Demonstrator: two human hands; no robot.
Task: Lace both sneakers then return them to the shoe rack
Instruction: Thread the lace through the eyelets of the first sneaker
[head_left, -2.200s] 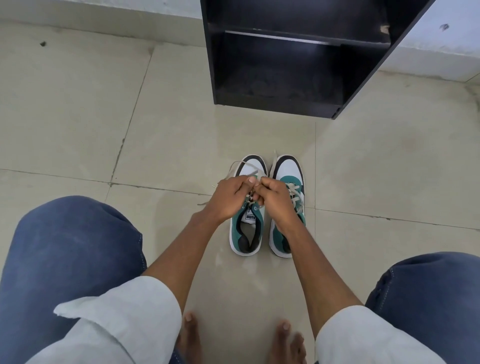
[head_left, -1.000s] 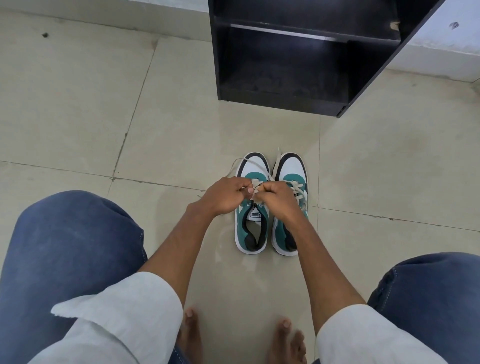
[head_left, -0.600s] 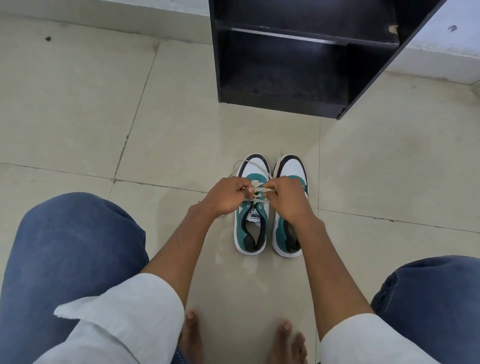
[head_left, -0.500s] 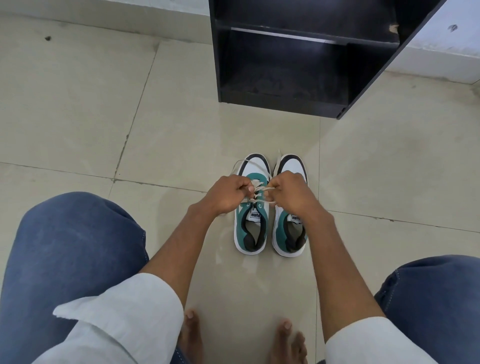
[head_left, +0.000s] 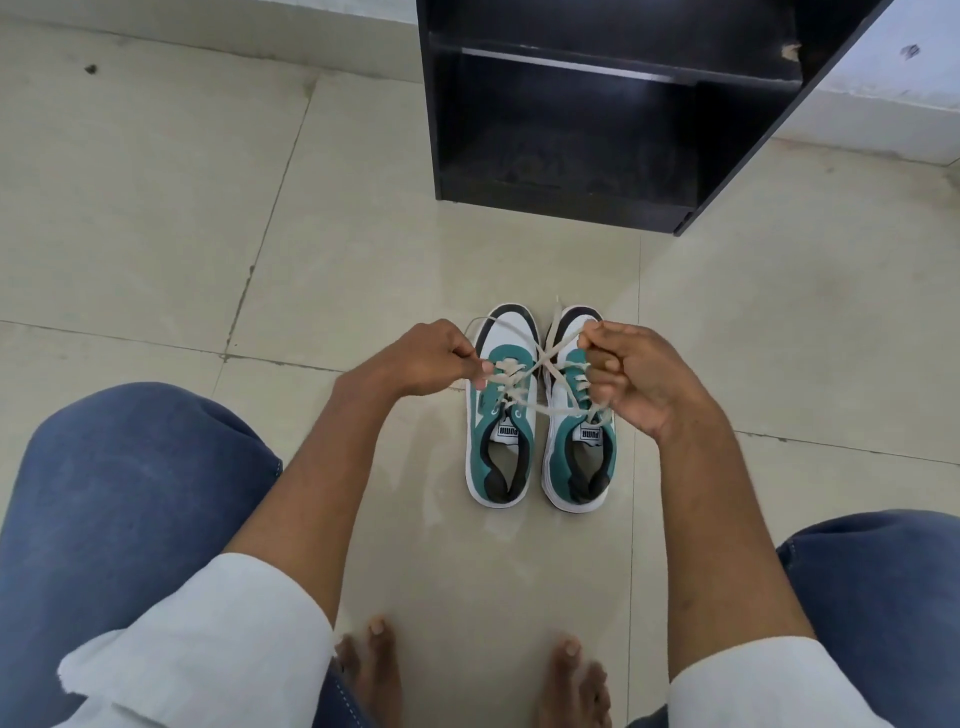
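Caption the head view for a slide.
Both hands, left and right, pull a lace taut over two sneakers before a black shoe rack.

Bare floor (head_left: 524, 265) lies between the sneakers (head_left: 540, 415) and the rack's open bottom shelf (head_left: 566, 192).

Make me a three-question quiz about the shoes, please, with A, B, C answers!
1. Where are the sneakers?
A. On the floor
B. On the rack's shelf
C. On a lap

2. How many sneakers are there?
A. One
B. Two
C. Four

3. What is the lace doing?
A. Lying loose
B. Pulled tight between two hands
C. Missing

Answers:
1 A, they stand side by side on the tiled floor, in front of the black shoe rack.
2 B, a pair.
3 B, the left hand and right hand each grip an end, stretched over the shoes.
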